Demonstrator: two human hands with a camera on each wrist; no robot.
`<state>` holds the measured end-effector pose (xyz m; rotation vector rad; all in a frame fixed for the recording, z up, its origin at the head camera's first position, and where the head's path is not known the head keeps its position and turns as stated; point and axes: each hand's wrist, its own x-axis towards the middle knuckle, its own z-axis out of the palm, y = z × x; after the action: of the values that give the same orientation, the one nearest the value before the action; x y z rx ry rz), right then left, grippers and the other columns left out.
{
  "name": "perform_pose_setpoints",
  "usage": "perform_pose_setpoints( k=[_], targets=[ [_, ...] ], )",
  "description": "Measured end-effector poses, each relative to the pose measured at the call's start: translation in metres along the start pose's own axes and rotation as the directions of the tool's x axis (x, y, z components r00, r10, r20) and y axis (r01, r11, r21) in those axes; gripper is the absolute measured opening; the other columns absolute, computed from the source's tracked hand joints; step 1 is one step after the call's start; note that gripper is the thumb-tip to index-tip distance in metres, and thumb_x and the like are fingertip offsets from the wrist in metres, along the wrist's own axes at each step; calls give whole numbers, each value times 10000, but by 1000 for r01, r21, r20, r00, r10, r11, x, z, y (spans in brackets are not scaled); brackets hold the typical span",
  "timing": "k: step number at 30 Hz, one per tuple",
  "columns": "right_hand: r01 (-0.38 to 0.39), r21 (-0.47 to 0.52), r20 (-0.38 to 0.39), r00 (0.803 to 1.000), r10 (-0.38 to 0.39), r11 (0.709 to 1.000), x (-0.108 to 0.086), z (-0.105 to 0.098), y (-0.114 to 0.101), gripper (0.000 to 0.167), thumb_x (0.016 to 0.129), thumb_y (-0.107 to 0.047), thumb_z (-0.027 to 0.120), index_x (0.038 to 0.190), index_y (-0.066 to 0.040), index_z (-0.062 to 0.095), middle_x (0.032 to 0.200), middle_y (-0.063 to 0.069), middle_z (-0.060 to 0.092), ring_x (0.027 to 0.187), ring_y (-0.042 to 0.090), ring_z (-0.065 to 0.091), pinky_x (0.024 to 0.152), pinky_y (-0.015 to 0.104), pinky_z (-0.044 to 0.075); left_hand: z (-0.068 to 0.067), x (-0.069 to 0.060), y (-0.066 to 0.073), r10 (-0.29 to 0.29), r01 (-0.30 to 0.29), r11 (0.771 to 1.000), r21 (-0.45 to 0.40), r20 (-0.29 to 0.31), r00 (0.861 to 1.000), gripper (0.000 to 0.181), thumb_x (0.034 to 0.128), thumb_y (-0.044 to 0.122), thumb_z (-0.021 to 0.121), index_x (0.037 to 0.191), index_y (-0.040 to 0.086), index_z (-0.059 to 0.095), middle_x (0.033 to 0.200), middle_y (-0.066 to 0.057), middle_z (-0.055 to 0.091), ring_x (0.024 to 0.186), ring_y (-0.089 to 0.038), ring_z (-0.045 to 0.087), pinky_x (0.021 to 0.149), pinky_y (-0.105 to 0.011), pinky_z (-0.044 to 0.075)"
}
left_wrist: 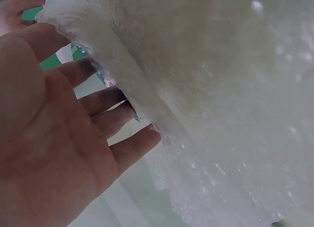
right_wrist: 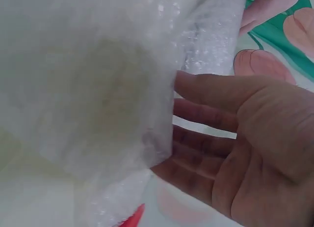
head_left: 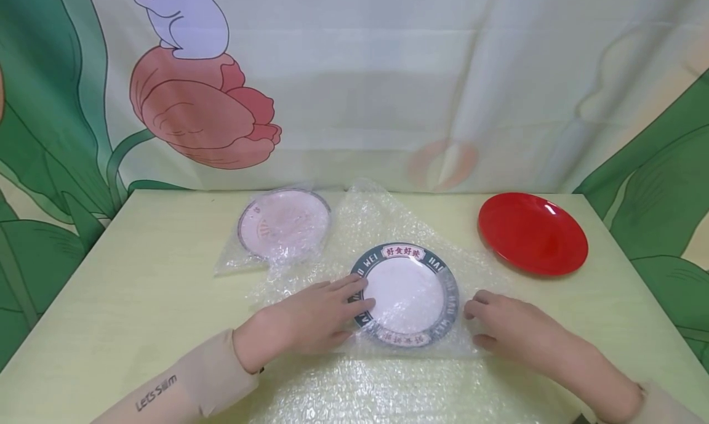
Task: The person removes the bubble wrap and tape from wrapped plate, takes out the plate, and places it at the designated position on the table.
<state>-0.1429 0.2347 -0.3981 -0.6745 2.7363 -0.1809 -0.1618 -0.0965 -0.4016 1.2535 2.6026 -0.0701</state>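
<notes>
A white plate (head_left: 407, 295) with a dark green lettered rim lies on a sheet of bubble wrap (head_left: 371, 218). Wrap also covers its right and front rim, which looks hazy; the left rim shows clearly. My left hand (head_left: 324, 310) rests on the plate's left side, fingers mostly straight over the rim. In the left wrist view, those fingers (left_wrist: 115, 124) reach behind a wrap edge. To the plate's right, my right hand (head_left: 515, 325) has bent fingers at the wrap. The right wrist view shows its thumb and fingers (right_wrist: 196, 146) pinching the wrap's edge.
Another plate (head_left: 285, 221), enclosed in bubble wrap, lies at the table's back left. A red plate (head_left: 532, 233) sits at the back right. More bubble wrap (head_left: 388, 387) spreads along the near side of the table. A printed curtain (head_left: 343, 104) hangs behind the table.
</notes>
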Motion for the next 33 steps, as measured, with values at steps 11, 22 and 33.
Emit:
perform_pose_setpoints(
  k=[11, 22, 33],
  targets=[
    [23, 443, -125, 991, 37, 896, 1, -12, 12, 795, 846, -197, 856, 1498, -78, 417, 1180, 26, 624, 1029, 199, 621, 787, 321, 579, 0, 1, 1, -24, 24, 999, -47, 17, 1000, 637, 1021, 381, 623, 1580, 157, 413, 1663, -142, 254, 1540, -294, 187, 1208, -455, 247],
    [306, 607, -51, 936, -348, 734, -23, -27, 10, 314, 987, -273, 710, 1283, -193, 645, 1145, -23, 681, 1026, 191, 645, 818, 335, 583, 4, 1, -1, -29, 30, 998, -46, 23, 999, 640, 1024, 393, 613, 1586, 169, 403, 1671, -132, 235, 1543, -289, 175, 1207, -458, 242],
    [370, 598, 184, 800, -571, 711, -26, -12, 3, 208, 1057, -288, 584, 1247, -255, 662, 1114, -141, 663, 998, 50, 624, 835, 276, 556, -2, 3, -7, -11, 14, 994, -107, 30, 1000, 576, 1032, 347, 613, 1556, 167, 456, 1661, -130, 268, 1528, -295, 231, 1191, -477, 285]
  ],
)
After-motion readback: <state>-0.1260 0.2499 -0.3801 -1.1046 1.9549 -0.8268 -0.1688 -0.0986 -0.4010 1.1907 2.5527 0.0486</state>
